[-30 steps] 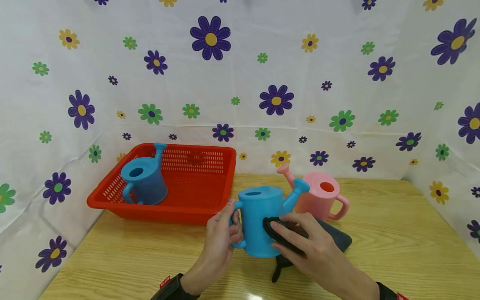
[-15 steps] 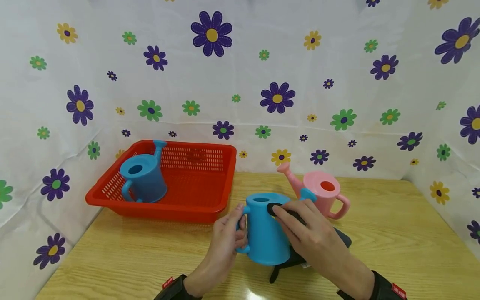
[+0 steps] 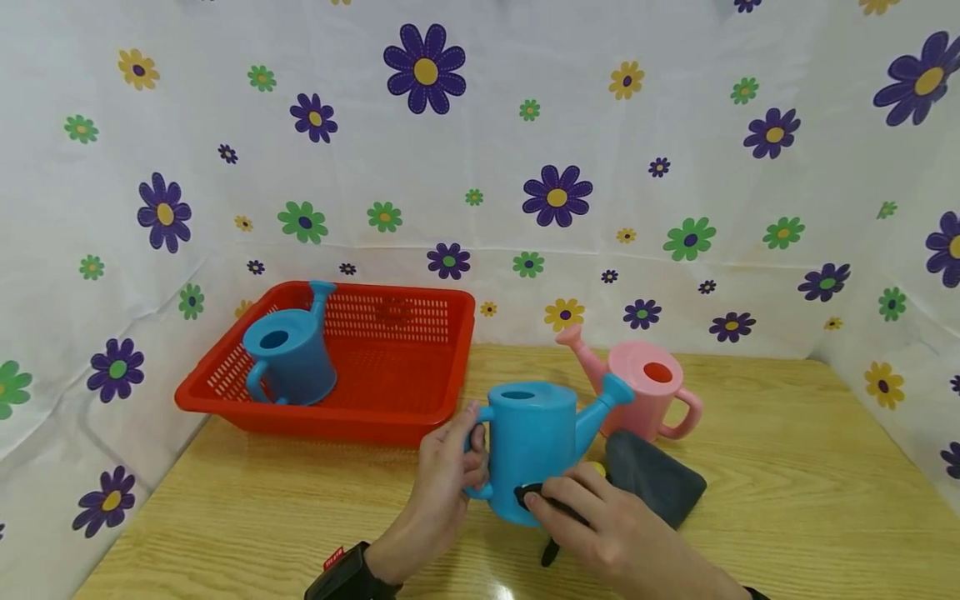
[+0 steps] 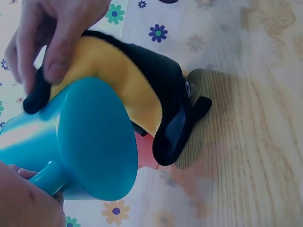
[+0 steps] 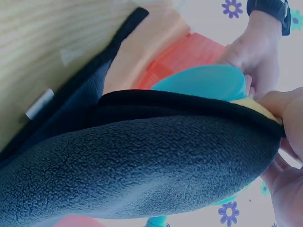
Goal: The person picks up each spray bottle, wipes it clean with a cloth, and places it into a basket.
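Observation:
My left hand (image 3: 446,467) grips the handle of a blue watering can (image 3: 528,442), held upright above the table, spout to the right. My right hand (image 3: 615,525) pinches a cleaning cloth (image 3: 656,479), grey on one side and yellow on the other, with black edging. Its bunched edge lies against the lower front of the can. In the left wrist view the yellow face of the cloth (image 4: 128,71) shows beside the can's base (image 4: 97,142). The right wrist view is mostly filled by the fleecy grey side of the cloth (image 5: 142,165), which hides much of the can.
A red plastic basket (image 3: 322,425) stands at the back left with another blue watering can (image 3: 300,367) inside. Behind the cloth is a pink watering can (image 3: 633,400) on the wooden table (image 3: 810,467). A flowered white sheet (image 3: 480,150) hangs behind.
The right hand with the cloth rises from the can's middle to near its top, then drops to the lower front. The left hand keeps its grip as the can shifts slightly.

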Available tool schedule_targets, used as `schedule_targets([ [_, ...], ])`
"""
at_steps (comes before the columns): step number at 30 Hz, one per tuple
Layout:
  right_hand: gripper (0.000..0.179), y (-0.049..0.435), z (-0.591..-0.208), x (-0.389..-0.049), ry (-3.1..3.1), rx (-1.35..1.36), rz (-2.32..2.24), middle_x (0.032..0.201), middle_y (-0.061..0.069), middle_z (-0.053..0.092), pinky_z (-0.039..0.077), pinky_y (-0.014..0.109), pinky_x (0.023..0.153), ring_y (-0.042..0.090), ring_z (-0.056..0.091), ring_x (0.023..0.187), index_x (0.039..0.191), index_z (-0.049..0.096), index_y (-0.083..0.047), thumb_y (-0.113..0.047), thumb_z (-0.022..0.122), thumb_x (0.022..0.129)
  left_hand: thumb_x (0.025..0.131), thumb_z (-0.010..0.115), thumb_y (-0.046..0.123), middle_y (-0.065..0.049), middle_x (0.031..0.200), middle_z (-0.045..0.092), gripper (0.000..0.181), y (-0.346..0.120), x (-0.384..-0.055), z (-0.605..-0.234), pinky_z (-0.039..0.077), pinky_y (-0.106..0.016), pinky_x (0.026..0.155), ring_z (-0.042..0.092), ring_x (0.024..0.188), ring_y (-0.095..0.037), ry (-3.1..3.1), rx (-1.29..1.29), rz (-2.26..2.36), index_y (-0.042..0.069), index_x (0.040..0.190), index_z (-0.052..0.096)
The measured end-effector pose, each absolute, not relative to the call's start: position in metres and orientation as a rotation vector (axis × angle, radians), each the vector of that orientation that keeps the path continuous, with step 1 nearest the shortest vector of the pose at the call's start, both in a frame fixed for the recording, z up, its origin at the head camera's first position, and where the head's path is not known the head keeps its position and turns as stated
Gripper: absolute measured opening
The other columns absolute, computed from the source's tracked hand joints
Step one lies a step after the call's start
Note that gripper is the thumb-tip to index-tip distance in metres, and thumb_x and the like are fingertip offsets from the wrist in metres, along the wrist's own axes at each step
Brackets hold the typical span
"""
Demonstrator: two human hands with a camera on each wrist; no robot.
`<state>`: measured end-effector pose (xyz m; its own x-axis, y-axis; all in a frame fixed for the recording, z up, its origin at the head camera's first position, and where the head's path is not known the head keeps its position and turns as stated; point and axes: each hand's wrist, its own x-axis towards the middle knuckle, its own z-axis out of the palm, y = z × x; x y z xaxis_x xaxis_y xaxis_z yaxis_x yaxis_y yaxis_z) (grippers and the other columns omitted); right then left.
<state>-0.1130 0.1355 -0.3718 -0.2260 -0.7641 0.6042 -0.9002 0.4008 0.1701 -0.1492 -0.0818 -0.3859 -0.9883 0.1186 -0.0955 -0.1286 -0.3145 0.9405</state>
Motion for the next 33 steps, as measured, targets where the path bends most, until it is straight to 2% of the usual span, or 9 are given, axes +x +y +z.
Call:
schedule_targets([
  [2,0.034,0.135,-0.374,-0.112,-2.035,1.467,0.310,0.109,0.002,0.067,0.055,0.020,0.081,0.014,0.061,0.094,0.118,0.069,-0.007,-0.031,0.049,0.103,0.100,0.051,0.051,0.005,0.053,0.029,0.049,-0.084,-0.150,-0.386,0.030,-0.023,0.057,0.030,0.047,-0.010,1.747,-0.007,2.433,0.009,0.078,0.045],
  [7,0.037,0.136,-0.379,-0.107,-2.067,1.535,0.355,0.108,0.000,0.065,0.053,0.016,0.081,0.011,0.059,0.093,0.119,0.069,-0.009,-0.038,0.057,0.100,0.100,0.051,0.052,0.006,0.051,0.029,0.049,-0.087,-0.151,-0.385,0.030,-0.023,0.056,0.030,0.045,-0.009,1.763,0.001,2.435,0.009,0.077,0.046],
  [14,0.038,0.137,-0.382,-0.104,-2.105,1.503,0.350,0.106,-0.003,0.066,0.053,0.016,0.082,0.009,0.059,0.091,0.116,0.071,-0.011,-0.038,0.047,0.104,0.099,0.052,0.053,0.005,0.052,0.029,0.050,-0.090,-0.149,-0.386,0.030,-0.023,0.057,0.032,0.047,-0.011,1.760,-0.001,2.419,0.009,0.077,0.046],
  [22,0.036,0.138,-0.384,-0.105,-2.081,1.509,0.362,0.106,-0.002,0.067,0.054,0.016,0.081,0.009,0.059,0.090,0.117,0.070,-0.010,-0.039,0.059,0.099,0.099,0.052,0.054,0.005,0.053,0.029,0.049,-0.092,-0.147,-0.386,0.031,-0.024,0.056,0.032,0.047,-0.011,1.743,-0.007,2.403,0.010,0.077,0.045],
  [30,0.043,0.139,-0.382,-0.104,-2.072,1.469,0.383,0.109,-0.001,0.067,0.055,0.018,0.081,0.010,0.060,0.092,0.119,0.069,-0.010,-0.045,0.059,0.097,0.100,0.051,0.053,0.005,0.053,0.029,0.049,-0.092,-0.146,-0.386,0.030,-0.023,0.055,0.032,0.047,-0.010,1.735,0.009,2.398,0.010,0.077,0.045],
  [33,0.041,0.139,-0.380,-0.104,-2.075,1.435,0.401,0.110,-0.001,0.067,0.054,0.018,0.081,0.010,0.060,0.092,0.120,0.068,-0.009,-0.043,0.056,0.100,0.100,0.051,0.053,0.005,0.053,0.028,0.049,-0.092,-0.145,-0.387,0.029,-0.023,0.055,0.032,0.047,-0.010,1.731,0.021,2.383,0.010,0.076,0.044],
])
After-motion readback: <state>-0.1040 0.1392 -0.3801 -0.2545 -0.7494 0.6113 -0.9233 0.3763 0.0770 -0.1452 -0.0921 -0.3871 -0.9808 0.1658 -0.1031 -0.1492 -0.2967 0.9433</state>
